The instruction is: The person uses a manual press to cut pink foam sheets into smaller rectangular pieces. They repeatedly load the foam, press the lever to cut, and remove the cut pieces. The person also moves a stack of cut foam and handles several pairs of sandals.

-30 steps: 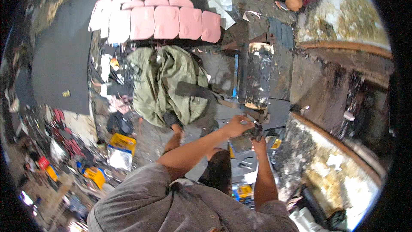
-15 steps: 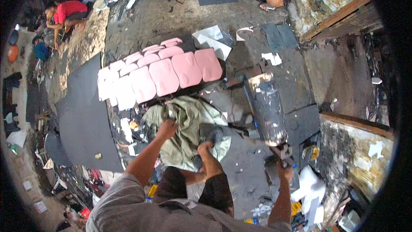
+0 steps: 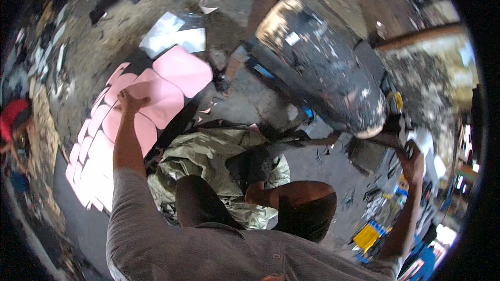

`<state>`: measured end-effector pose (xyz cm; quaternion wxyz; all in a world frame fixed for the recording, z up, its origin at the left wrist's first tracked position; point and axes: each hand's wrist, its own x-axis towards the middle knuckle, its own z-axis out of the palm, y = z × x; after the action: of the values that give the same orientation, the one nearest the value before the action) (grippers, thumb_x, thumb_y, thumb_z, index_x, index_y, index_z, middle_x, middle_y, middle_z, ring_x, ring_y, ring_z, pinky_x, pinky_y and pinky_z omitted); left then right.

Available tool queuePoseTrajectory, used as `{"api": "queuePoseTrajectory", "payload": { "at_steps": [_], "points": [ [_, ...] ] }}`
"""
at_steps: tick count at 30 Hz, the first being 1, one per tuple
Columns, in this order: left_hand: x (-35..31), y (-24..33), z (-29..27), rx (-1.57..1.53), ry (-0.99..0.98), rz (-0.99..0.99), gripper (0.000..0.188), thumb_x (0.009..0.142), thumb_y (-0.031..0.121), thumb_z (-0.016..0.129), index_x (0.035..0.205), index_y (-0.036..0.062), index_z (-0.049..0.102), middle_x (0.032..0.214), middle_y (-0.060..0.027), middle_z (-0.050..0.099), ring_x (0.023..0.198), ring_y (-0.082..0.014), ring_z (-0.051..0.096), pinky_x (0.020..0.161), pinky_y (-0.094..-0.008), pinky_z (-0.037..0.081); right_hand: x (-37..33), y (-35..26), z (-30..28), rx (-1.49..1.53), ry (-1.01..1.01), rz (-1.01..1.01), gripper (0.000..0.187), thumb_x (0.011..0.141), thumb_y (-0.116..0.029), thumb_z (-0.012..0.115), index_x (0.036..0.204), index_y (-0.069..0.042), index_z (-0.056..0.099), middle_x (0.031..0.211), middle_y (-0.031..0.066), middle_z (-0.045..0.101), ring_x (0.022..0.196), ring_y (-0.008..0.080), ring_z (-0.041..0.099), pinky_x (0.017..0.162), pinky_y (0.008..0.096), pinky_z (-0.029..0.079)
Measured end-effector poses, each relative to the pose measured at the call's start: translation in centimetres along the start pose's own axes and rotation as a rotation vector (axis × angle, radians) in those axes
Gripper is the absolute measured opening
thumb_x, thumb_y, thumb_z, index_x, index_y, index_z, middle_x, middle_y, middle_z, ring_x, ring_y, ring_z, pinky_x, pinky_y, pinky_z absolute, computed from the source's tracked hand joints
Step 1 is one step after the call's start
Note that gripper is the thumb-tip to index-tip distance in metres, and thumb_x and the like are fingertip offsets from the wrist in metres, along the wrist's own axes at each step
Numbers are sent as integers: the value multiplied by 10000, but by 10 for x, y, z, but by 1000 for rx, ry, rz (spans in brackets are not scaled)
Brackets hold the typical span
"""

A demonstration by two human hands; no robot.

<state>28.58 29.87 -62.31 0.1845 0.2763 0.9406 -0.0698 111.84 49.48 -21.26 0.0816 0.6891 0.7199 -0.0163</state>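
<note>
My left hand (image 3: pixel 134 104) reaches over overlapping rows of pink rounded flat pieces (image 3: pixel 169 91), its fingers apart and nothing visible lifted in them. My right hand (image 3: pixel 412 162) is at the right, beyond the near end of a thick dark log-like block (image 3: pixel 320 57). Its fingers are curled around something dark that I cannot make out. A crumpled olive-green cloth (image 3: pixel 203 151) lies in front of me, around my legs.
White sheets (image 3: pixel 174 36) lie beyond the pink pieces. A dark flat block (image 3: pixel 367 153) is near my right hand. Yellow packs (image 3: pixel 366 237) and scraps litter the right side. Another person in a red shirt (image 3: pixel 13 117) crouches at far left.
My view has swung to the right. My left hand has moved from the green cloth out over the pink pieces. My right hand stays by the block's near end.
</note>
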Motion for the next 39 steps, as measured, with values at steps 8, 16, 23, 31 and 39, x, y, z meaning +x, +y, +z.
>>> {"api": "queuePoseTrajectory", "payload": {
  "at_steps": [8, 16, 23, 31, 39],
  "points": [
    [-113, -14, -73, 9, 135, 304, 984, 814, 696, 629, 1412, -49, 394, 1059, -326, 657, 998, -509, 629, 821, -543, 519, -1, -8, 2, -45, 159, -17, 483, 798, -432, 742, 1172, -134, 672, 975, 239, 702, 943, 409, 679, 775, 506, 530],
    [-264, -97, -206, -236, 297, 634, 544, 915, 489, 653, 1116, -16, 641, 937, -248, 700, 873, -415, 683, 750, -458, 516, -29, -34, 3, -34, 244, 192, 476, 807, -495, 699, 1086, -110, 716, 1006, 194, 721, 960, 388, 691, 830, 492, 548],
    [-328, -66, -213, -516, -305, 684, 378, 1004, 340, 553, 1108, -8, 658, 924, -75, 658, 865, -186, 597, 831, -336, 474, -68, -64, 7, 10, 263, 241, 474, 828, -517, 653, 981, -76, 734, 1004, 202, 721, 967, 393, 694, 832, 478, 553],
    [-357, 34, -123, -1182, -562, 672, 317, 996, 206, 594, 1186, -44, 637, 1089, -39, 664, 988, -91, 581, 906, -263, 459, -63, -57, 13, -46, 336, 171, 396, 830, -466, 664, 969, -95, 686, 908, 180, 719, 868, 389, 697, 743, 494, 551],
    [-323, 76, -122, -829, -384, 706, 381, 951, 254, 634, 1243, 10, 626, 898, -39, 641, 892, -70, 560, 802, -242, 442, -66, -79, -10, -45, 265, 219, 381, 835, -448, 658, 1025, -118, 676, 906, 173, 716, 857, 383, 694, 724, 483, 545]
  ]
}}
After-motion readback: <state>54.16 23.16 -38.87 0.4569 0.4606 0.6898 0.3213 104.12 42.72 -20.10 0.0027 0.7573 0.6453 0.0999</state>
